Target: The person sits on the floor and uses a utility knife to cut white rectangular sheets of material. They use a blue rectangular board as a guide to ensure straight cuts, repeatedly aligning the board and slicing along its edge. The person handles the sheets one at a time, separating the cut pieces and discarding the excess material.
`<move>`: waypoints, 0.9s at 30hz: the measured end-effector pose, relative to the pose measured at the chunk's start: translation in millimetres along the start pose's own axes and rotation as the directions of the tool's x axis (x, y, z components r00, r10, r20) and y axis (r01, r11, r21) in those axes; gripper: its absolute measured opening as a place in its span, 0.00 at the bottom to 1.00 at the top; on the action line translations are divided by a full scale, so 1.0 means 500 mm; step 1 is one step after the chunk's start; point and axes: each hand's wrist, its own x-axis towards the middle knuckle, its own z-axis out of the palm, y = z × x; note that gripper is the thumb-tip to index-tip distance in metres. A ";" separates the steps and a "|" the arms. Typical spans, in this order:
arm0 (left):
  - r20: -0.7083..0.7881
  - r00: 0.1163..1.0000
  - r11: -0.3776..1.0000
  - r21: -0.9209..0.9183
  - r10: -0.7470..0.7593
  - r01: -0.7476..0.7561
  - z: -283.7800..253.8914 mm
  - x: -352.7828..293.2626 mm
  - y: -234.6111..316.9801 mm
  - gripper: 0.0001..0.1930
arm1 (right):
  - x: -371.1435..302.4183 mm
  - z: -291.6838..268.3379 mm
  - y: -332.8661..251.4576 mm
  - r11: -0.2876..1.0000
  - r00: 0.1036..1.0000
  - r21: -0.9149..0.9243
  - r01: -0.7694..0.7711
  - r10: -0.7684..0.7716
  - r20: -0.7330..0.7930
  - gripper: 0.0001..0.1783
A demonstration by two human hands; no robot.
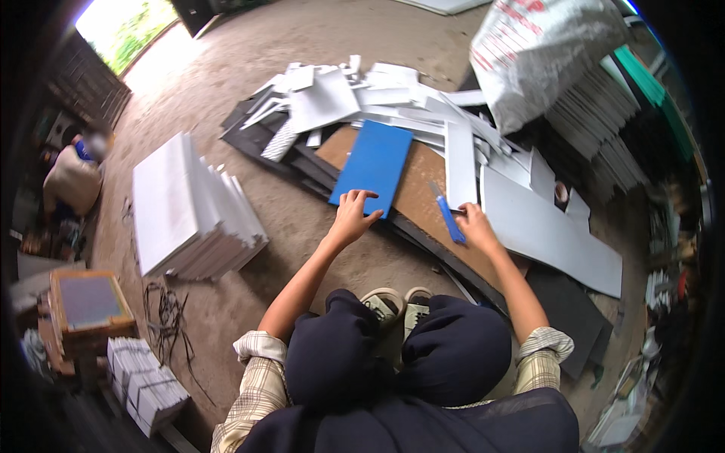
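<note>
A blue rectangular sheet [375, 155] lies at a slant on a brown board [420, 178] in front of me. My left hand [352, 219] is at its near edge, with the fingers bent over it and the thumb apart. A long white strip [461, 162] lies to the right of the blue sheet. My right hand [476, 228] has its fingers closed at the strip's near end. Just left of those fingers is a blue utility knife [450, 219] on the board, its blade toward the far side.
White offcuts [325, 98] are heaped behind the board. A large white sheet [547, 230] and a tape roll [560, 194] are at the right. Stacked white sheets [189, 219] stand left. A white sack [532, 57] is far right. Another person [72, 177] sits far left.
</note>
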 end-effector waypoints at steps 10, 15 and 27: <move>0.008 0.995 0.924 -0.369 -0.104 0.099 0.208 0.171 -0.004 0.11 | -0.031 0.119 0.030 0.998 0.987 -0.028 -0.051 0.046 -0.157 0.29; 0.203 0.978 0.924 -0.364 -0.044 0.117 0.308 0.284 0.066 0.23 | -0.089 -0.012 -0.004 0.962 0.923 0.227 -0.149 0.218 -0.317 0.26; 0.094 0.968 0.833 -0.496 -0.231 0.247 0.430 0.509 0.083 0.30 | -0.145 -0.079 0.184 0.834 0.714 0.378 -0.401 0.543 -0.441 0.22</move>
